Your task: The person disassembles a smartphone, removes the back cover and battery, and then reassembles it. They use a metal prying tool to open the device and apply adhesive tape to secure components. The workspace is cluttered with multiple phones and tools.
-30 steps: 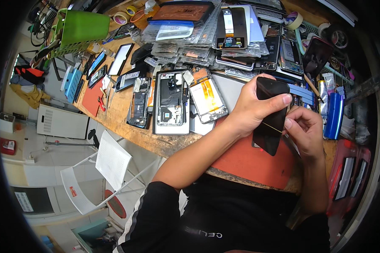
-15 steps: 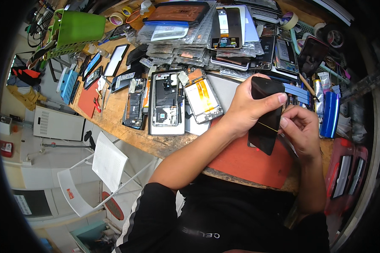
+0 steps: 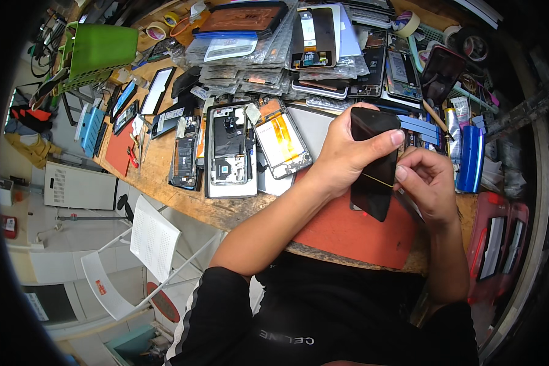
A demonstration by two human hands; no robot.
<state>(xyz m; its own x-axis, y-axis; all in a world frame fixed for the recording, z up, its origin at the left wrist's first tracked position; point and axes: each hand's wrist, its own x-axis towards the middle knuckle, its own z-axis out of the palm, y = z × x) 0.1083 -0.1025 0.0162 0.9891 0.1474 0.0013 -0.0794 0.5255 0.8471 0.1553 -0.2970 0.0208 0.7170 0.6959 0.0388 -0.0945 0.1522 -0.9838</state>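
My left hand (image 3: 346, 154) grips a black phone (image 3: 373, 177) upright above an orange work mat (image 3: 348, 229), thumb across its dark glass face. My right hand (image 3: 426, 183) pinches the phone's right edge, with a thin yellowish band running across the screen near the fingertips. Left of the hands, an opened phone frame (image 3: 230, 149) lies on the wooden bench (image 3: 158, 165), and a display panel with an orange flex (image 3: 282, 143) lies beside it.
Stacks of bagged phone parts (image 3: 256, 55) and loose screens fill the back of the bench. A green basket (image 3: 100, 52) stands at the far left, tape rolls (image 3: 165, 24) behind. A blue case (image 3: 471, 160) and red trays (image 3: 500, 244) sit right. A white chair (image 3: 146, 244) stands below the bench edge.
Both hands and the phone keep the same grip; the camera view has shifted slightly, and my right fingers have moved a little along the phone's edge.
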